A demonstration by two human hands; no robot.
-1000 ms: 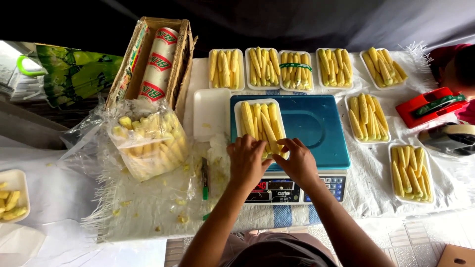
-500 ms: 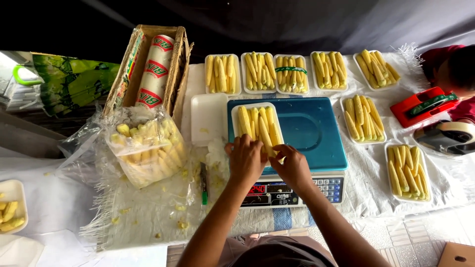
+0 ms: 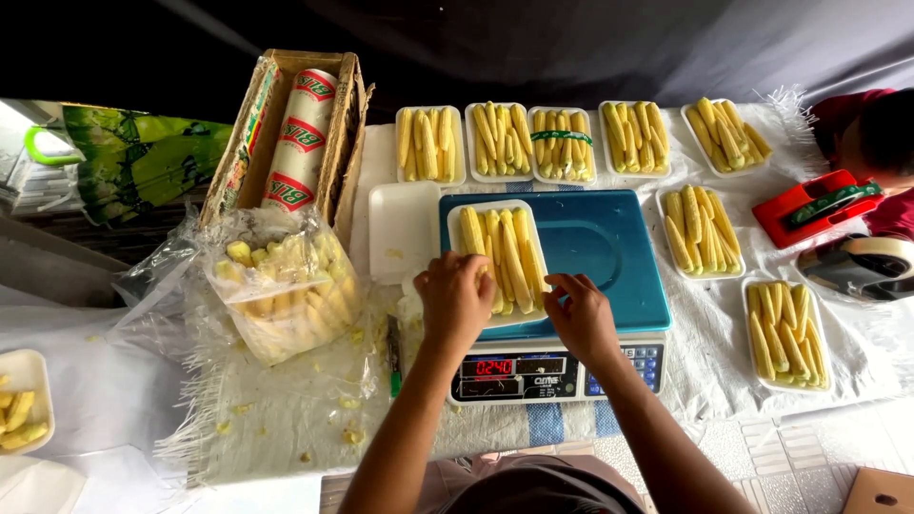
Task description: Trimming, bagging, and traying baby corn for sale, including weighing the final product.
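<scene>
On the scale point(image 3: 609, 249) sits a tray point(image 3: 457, 238) of baby corn point(image 3: 503, 255); our left hand point(image 3: 455, 300) curls over its near edge, our right hand point(image 3: 581, 319) pinches its corner; we judge the foam light and flimsy, best lifted by both long rims.

A white foam tray point(image 3: 536, 249) packed with pale yellow baby corn point(image 3: 500, 252) laid lengthwise is seen flat on the blue scale platform point(image 3: 600, 252).

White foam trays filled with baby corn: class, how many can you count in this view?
9: five in the back row, two at right, one on the blue scale, one cut off at the left edge.
</scene>
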